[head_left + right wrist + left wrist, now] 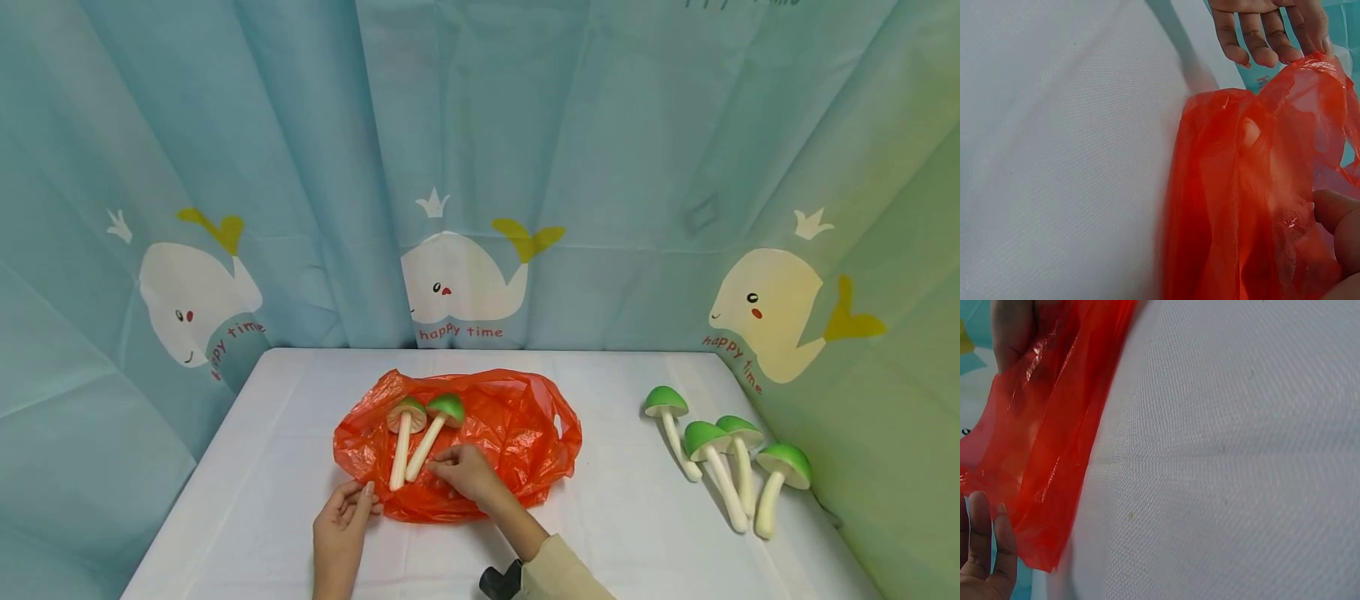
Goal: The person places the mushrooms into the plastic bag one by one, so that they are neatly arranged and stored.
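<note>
1. Nearest my head camera, a beige sleeve (564,573) is slanting over the white tabletop (255,483), a black wrist device (501,582) sitting at its cuff.
2. I'm watching the left hand (345,518) pinching the near left edge of a red plastic carrier bag (517,454), its other fingers loosely spread.
3. Over the bag, the right hand (467,473) is nearly closing thumb to finger, seemingly pinching film; I'm judging that both grips are steadying flimsy plastic.
4. Two green-capped mushrooms (426,448) are lying uncovered on the crumpled bag, stems towards me; whether its mouth is surrounding them, I cannot tell.
5. Four more mushrooms (703,438) are resting well apart, at the table's right, probably grouped for easy reach.
</note>
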Motion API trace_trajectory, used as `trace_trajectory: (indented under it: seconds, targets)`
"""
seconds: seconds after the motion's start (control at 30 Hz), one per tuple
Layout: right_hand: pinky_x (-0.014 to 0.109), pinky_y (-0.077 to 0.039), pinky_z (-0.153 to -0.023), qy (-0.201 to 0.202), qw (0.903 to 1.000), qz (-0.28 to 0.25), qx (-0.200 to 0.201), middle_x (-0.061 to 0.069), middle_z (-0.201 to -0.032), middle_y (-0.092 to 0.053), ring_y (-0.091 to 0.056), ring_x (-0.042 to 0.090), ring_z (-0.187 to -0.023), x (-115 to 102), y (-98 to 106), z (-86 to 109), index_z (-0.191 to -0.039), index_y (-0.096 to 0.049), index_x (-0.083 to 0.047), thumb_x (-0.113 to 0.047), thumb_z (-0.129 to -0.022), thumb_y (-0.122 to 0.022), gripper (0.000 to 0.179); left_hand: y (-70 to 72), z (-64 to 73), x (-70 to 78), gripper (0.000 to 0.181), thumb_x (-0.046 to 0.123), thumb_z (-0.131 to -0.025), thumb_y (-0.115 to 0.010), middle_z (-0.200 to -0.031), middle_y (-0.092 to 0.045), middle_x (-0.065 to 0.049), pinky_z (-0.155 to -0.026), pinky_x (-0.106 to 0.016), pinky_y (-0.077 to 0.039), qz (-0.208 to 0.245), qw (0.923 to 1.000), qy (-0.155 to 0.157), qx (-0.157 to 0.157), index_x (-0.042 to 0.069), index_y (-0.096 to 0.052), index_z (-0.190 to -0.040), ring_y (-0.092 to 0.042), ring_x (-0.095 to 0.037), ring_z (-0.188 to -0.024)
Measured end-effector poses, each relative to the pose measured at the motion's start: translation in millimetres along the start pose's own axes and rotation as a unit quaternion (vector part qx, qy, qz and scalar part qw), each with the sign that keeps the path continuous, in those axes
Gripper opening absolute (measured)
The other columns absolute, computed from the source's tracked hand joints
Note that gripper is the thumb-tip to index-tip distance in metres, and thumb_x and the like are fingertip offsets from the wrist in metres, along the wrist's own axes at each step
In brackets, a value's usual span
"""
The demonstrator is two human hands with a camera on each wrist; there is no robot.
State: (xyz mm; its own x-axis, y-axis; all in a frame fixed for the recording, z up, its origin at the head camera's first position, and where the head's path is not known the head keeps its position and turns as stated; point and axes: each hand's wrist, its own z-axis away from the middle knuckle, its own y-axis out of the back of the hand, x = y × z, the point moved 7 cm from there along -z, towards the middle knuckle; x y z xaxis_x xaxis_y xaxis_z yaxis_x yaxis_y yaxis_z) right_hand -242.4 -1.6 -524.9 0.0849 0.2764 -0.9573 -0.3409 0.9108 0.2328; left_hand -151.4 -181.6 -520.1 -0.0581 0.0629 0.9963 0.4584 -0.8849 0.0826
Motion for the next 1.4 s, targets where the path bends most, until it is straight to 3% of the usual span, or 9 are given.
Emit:
trace_trajectory:
  seconds: [0.13, 0.4, 0.73, 1.03, 1.17, 1.4]
  targets:
    - [0.020, -0.043, -0.043, 0.005, 1.0000, 0.006, 0.001, 0.009, -0.074, -0.062, -0.047, 0.010, -0.050, -0.5, 2.5, 1.0, -0.099, -0.065, 0.005, -0.012, -0.087, -0.069, 0.021, -0.8, -0.5, -1.3, 0.025, 0.015, -0.095, -0.058, -0.086, -0.060, -0.016, -0.067, -0.023, -0.056, -0.002, 1.0000, 0.004, 0.000, -0.007, -0.056, -0.107, -0.062, -0.012, -0.069]
    - [0.023, -0.044, -0.054, 0.042, 0.9988, 0.023, 0.011, 0.002, -0.077, -0.058, -0.050, 0.013, -0.066, -10.5, 14.8, 4.7, -0.103, -0.064, 0.003, -0.018, -0.089, -0.067, 0.025, -0.8, -0.6, -3.5, 0.030, 0.020, -0.095, -0.059, -0.087, -0.059, -0.015, -0.068, -0.024, -0.056, 0.001, 0.9999, 0.012, -0.006, -0.007, -0.056, -0.109, -0.063, -0.013, -0.071]
    - [0.021, -0.044, -0.050, 0.065, 0.9977, -0.012, 0.015, 0.003, -0.078, -0.056, -0.048, 0.016, -0.061, -23.1, 37.7, 21.4, -0.114, -0.060, 0.005, -0.022, -0.090, -0.064, 0.036, -1.9, -0.2, -3.7, 0.030, 0.020, -0.094, -0.060, -0.087, -0.060, -0.015, -0.068, -0.023, -0.056, -0.002, 0.9999, 0.011, -0.007, -0.007, -0.057, -0.108, -0.063, -0.012, -0.071]
    - [0.021, -0.048, -0.052, 0.059, 0.9969, -0.042, 0.030, 0.019, -0.089, -0.060, -0.054, 0.022, -0.068, -19.6, 55.8, 37.9, -0.119, -0.058, 0.003, -0.024, -0.092, -0.063, 0.038, -3.7, -0.1, -5.2, 0.030, 0.021, -0.095, -0.059, -0.088, -0.059, -0.015, -0.068, -0.023, -0.056, -0.006, 0.9997, 0.022, -0.010, -0.006, -0.056, -0.108, -0.062, -0.011, -0.071]
    - [0.021, -0.046, -0.051, 0.059, 0.9957, -0.060, 0.040, 0.021, -0.087, -0.060, -0.053, 0.025, -0.067, -32.6, 65.8, 53.9, -0.116, -0.058, 0.007, -0.018, -0.092, -0.063, 0.035, -4.7, 0.1, -3.6, 0.029, 0.020, -0.095, -0.059, -0.087, -0.060, -0.015, -0.068, -0.023, -0.056, -0.004, 0.9998, 0.014, -0.012, -0.007, -0.056, -0.106, -0.062, -0.011, -0.070]
    - [0.024, -0.049, -0.055, 0.037, 0.9954, -0.041, 0.079, 0.004, -0.083, -0.058, -0.054, 0.030, -0.073, -42.6, 88.4, 71.3, -0.115, -0.058, 0.008, -0.014, -0.093, -0.060, 0.031, -5.3, -0.2, -3.1, 0.030, 0.022, -0.095, -0.059, -0.087, -0.060, -0.014, -0.068, -0.024, -0.056, -0.013, 0.9996, 0.021, -0.011, -0.006, -0.056, -0.106, -0.062, -0.011, -0.071]
